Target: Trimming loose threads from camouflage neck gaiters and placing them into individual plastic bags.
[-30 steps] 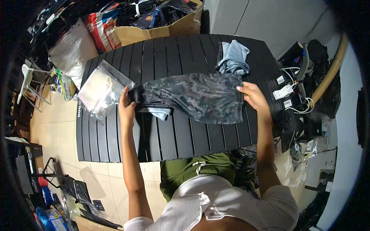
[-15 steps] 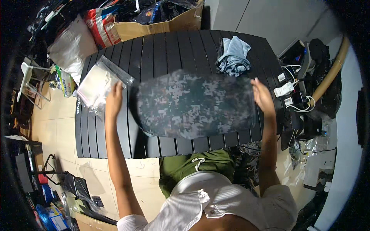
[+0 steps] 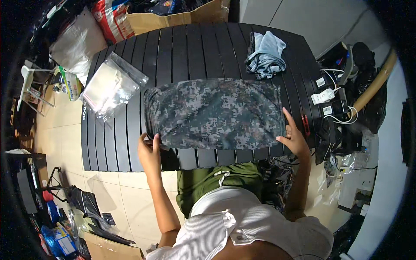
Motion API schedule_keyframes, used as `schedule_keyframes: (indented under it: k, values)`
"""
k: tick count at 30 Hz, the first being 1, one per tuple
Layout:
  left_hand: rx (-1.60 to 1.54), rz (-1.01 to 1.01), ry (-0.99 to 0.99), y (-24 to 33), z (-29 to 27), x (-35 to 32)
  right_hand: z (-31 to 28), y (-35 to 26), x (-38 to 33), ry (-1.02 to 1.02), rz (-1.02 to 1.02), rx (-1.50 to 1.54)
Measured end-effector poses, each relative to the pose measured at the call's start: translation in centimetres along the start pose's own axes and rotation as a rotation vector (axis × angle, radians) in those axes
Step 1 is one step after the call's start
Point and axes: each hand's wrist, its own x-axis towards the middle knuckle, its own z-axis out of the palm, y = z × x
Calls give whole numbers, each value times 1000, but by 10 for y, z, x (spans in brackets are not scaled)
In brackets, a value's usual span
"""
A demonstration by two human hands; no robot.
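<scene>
A rectangular piece of camouflage fabric [image 3: 214,115] lies spread nearly flat on the black slatted table [image 3: 186,160], its pattern of small grey, green and black squares. At its near left corner, my left hand [image 3: 150,157] has thumb and fingers closed about the edge. My right hand [image 3: 295,138] rests by the right edge, index finger stretched along it and thumb apart, touching the near right corner. Toward the left of the tabletop are clear plastic bags [image 3: 106,89] with pale contents. A folded light-blue cloth [image 3: 266,54] sits at the far right.
A red-handled tool [image 3: 306,125] lies near the table's right edge, close to white chargers and cables [image 3: 323,96]. Behind the table stands an open cardboard box [image 3: 182,19] of dark bags. A white sack [image 3: 80,45] leans at the far left corner.
The camouflage fabric has gone from blurred, in motion, to lying flat. My left hand has moved right and nearer, from beside the plastic bags to the fabric's corner; my right hand has come nearer.
</scene>
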Motion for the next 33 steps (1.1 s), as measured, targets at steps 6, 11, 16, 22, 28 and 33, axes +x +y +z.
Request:
schedule_keyframes:
  k: [6, 11, 16, 22, 28, 33]
  values:
    - [-583, -148, -162, -15, -18, 14, -36, 23, -2, -143, -656, -412]
    - [-1168, -35, -211, 40, -82, 16, -67, 18, -19, 578, -437, 246]
    - [-1120, -82, -299, 46, -63, 71, -64, 2, 42, 477, -443, 188]
    - [-663, -103, -433, 25, 11, 84, -52, 88, 92, -120, -16, 911]
    - [-271, 90, -349, 15, 13, 64, -46, 36, 56, -27, 16, 290]
    - [-294, 148, -374, 17, 3, 64, -48, 37, 55, -155, 123, 202]
